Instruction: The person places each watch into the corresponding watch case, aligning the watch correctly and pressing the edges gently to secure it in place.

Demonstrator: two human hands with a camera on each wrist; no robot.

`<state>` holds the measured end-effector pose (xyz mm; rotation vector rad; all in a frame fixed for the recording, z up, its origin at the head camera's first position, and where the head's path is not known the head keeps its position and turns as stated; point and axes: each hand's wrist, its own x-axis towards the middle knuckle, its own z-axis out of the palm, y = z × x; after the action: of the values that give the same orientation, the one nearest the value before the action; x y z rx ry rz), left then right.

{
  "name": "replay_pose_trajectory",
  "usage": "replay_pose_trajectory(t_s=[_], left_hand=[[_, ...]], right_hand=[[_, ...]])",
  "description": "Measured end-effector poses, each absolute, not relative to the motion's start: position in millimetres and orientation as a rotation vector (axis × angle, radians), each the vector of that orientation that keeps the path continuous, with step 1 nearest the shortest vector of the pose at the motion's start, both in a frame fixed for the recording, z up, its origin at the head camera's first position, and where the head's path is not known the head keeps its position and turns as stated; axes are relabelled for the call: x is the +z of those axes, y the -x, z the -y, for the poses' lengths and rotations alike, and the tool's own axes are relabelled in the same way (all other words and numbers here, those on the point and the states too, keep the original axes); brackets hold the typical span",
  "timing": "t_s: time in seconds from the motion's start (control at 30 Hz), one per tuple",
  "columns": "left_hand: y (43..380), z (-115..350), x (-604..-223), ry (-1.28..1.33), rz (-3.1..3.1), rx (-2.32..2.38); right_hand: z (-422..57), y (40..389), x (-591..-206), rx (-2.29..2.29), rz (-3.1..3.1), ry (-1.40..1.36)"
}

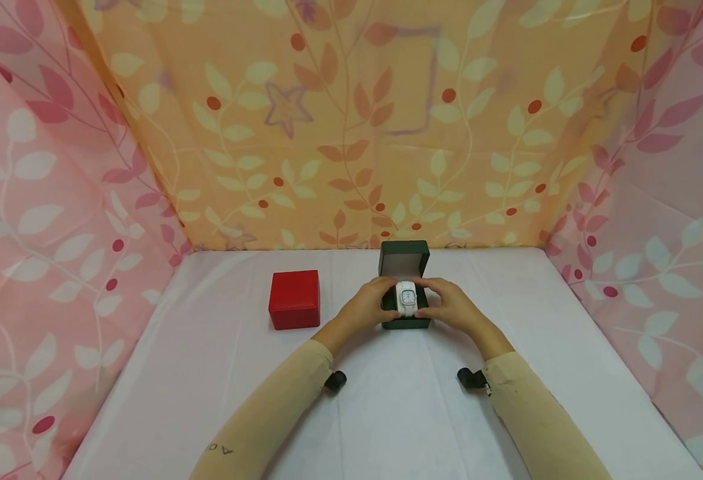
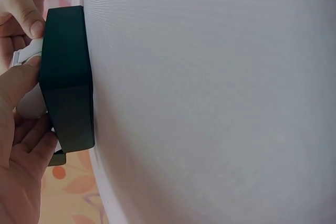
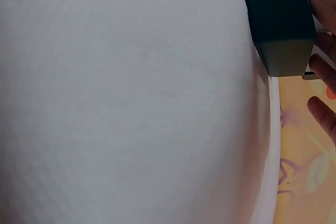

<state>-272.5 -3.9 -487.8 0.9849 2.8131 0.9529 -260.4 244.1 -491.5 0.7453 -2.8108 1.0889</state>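
A white wristwatch (image 1: 408, 298) with a squarish face sits on a pale cushion inside a dark green watch box (image 1: 406, 325). The box's lid (image 1: 404, 248) stands raised at the back. From the left, my left hand (image 1: 360, 307) holds the watch by its side, thumb at the front and fingers behind. My right hand (image 1: 455, 308) grips it the same way from the right. In the left wrist view, the thumb of the left hand (image 2: 23, 150) presses the white cushion above the green box (image 2: 65, 51). Only fingers of the right hand (image 3: 325, 9) show in the right wrist view.
A closed red box (image 1: 294, 300) stands on the white tablecloth (image 1: 387, 413) to the left of the green one. Patterned cloth walls (image 1: 351, 133) close in the table at the back and both sides. A small black camera sits at each wrist.
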Motion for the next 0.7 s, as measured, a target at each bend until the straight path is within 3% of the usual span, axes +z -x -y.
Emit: replay_pose_trajectory(t_s=[0.7], left_hand=[[274.0, 0.0, -486.4, -0.989, -2.829, 0.906]], right_hand=[[-245.3, 261.9, -493.8, 1.110, 2.796, -0.769]])
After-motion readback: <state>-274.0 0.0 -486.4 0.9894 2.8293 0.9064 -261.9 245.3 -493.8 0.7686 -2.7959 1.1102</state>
